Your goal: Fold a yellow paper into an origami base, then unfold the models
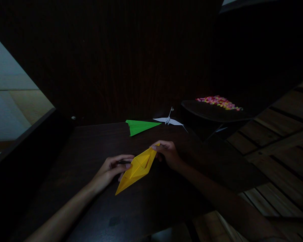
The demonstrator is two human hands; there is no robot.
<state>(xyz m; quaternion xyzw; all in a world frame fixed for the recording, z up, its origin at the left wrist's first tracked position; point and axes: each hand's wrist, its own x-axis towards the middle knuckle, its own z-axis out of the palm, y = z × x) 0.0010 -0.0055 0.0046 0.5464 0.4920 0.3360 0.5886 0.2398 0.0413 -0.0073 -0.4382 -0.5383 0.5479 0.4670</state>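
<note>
Between my hands is a yellow folded paper [139,167], a long diamond shape with crease lines and a slit opening near its right end. My left hand [116,168] pinches its left edge, thumb on top and the other fingers partly behind. My right hand [167,152] grips the upper right tip between thumb and fingers. The paper is tilted, its lower left point hanging free of both hands. Beyond it, a green paper plane [141,127] lies on the dark table [96,148]. Right of the plane is a white paper crane [168,121] with spread wings.
A dark corner shelf [212,112] at the right bears a pile of small pink, red and yellow pieces [219,101]. A dark panel [116,67] rises behind the table, and a raised edge [22,141] runs along its left. Wooden slats [280,144] show at the right.
</note>
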